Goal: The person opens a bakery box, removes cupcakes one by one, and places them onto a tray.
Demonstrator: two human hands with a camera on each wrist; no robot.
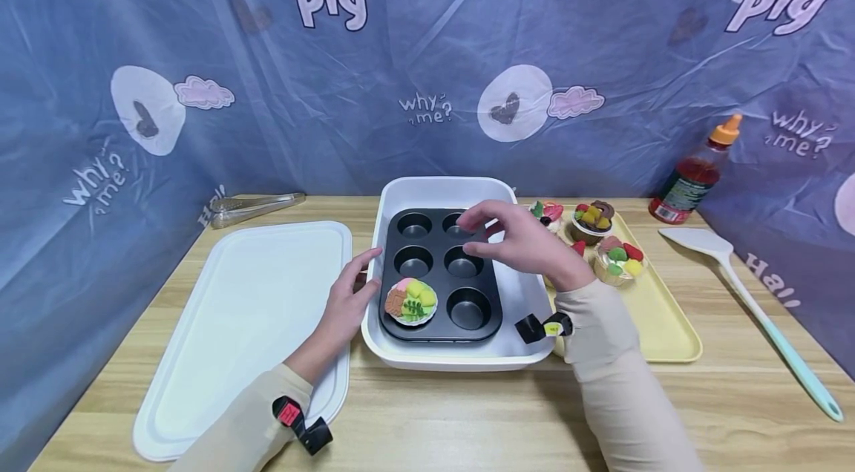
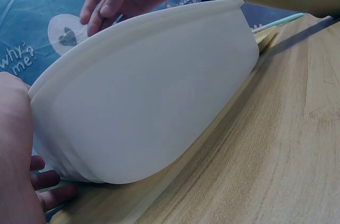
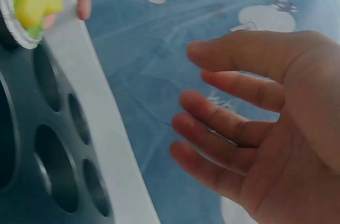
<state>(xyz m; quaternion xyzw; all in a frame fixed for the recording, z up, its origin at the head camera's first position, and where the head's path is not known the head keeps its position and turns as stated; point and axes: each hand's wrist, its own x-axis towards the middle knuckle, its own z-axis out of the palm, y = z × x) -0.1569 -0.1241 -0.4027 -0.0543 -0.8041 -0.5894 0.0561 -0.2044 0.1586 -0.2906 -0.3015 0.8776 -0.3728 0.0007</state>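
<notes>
A black six-cup muffin tin [image 1: 439, 273] lies inside a white rectangular basin [image 1: 461, 361]. One toy cupcake [image 1: 412, 302], topped with yellow, green, pink and brown pieces, sits in the tin's near left cup. My left hand [image 1: 350, 292] rests against the basin's left side, fingertips at the rim; the left wrist view shows its fingers [image 2: 56, 196] loosely spread by the outer wall. Over the tin's right column hovers my right hand [image 1: 517, 238], fingers relaxed and thumb apart. Nothing is between those fingers [image 3: 212, 160] in the right wrist view.
Several toy cupcakes [image 1: 617, 262] stand on a yellow tray [image 1: 668, 338] to the right. A white tray [image 1: 260, 316] lies at left, metal tongs [image 1: 257, 208] behind it. At far right are a red sauce bottle [image 1: 691, 179] and a white spatula [image 1: 751, 294] with a mint handle.
</notes>
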